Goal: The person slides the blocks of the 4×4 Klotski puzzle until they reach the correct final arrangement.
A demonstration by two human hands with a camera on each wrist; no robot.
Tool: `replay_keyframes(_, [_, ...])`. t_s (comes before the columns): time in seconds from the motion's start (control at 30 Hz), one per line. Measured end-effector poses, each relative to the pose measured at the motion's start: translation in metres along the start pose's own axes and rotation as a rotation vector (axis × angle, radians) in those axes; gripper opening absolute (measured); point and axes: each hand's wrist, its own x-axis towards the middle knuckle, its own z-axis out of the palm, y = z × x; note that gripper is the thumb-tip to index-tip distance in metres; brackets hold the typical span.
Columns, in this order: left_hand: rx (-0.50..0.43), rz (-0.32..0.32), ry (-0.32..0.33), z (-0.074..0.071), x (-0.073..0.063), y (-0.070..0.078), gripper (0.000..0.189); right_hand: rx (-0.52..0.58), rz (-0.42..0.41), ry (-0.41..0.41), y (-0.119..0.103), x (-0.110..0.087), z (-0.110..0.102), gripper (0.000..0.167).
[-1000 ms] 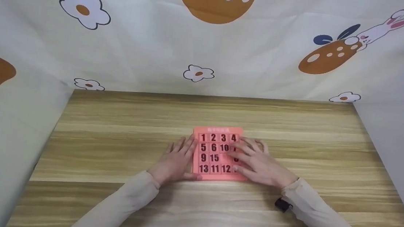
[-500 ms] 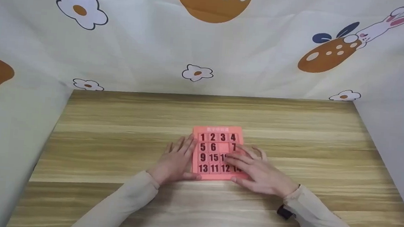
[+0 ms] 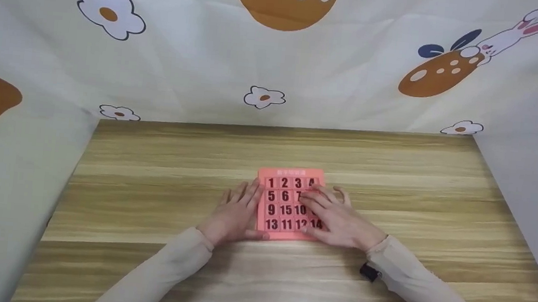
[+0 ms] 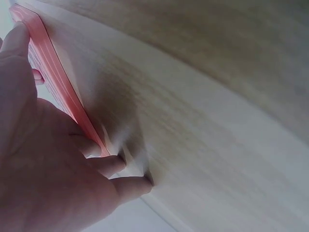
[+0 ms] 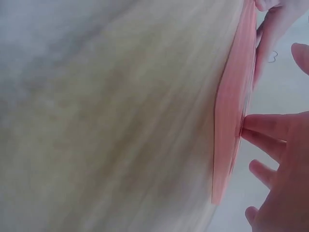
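A pink number slide puzzle (image 3: 284,211) lies flat on the wooden table. Its visible tiles read 1, 2, 3, 4 along the top, with 7 right of 6 and 10 right of 15. My left hand (image 3: 231,218) rests along the left edge, thumb at the near corner and fingers extended. In the left wrist view, that thumb touches the rim of the puzzle (image 4: 63,84) and other fingertips reach the table. Over the right columns, my right hand (image 3: 343,221) touches the tiles with extended fingers, hiding some. Two fingertips (image 5: 251,122) meet the puzzle's face in the right wrist view.
The wooden table (image 3: 162,151) extends around the puzzle on every side. Behind it hangs a pale cloth (image 3: 189,61) printed with flowers, orange shapes and a rabbit. A small black object (image 3: 369,272) sits under the right wrist.
Tile 10 has slid down one row, then tile 7 has slid left beside 6. My right hand has shifted over the puzzle with these slides; my left hand has stayed in place.
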Motion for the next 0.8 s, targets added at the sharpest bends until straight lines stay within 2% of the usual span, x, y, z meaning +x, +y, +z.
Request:
replay_keyframes(0.27, [-0.01, 0.001, 0.006, 0.002, 0.001, 0.001, 0.114, 0.074, 0.008, 0.012, 0.011, -0.014, -0.006, 0.062])
replay_keyframes(0.5, [-0.022, -0.003, 0.006, 0.001, 0.001, -0.001, 0.114, 0.068, -0.002, 0.04, 0.02, -0.027, -0.005, 0.058])
replay_keyframes(0.8, [-0.038, -0.009, 0.005, 0.003, 0.001, -0.001, 0.113, 0.035, -0.05, 0.074, 0.019, -0.035, -0.003, 0.057])
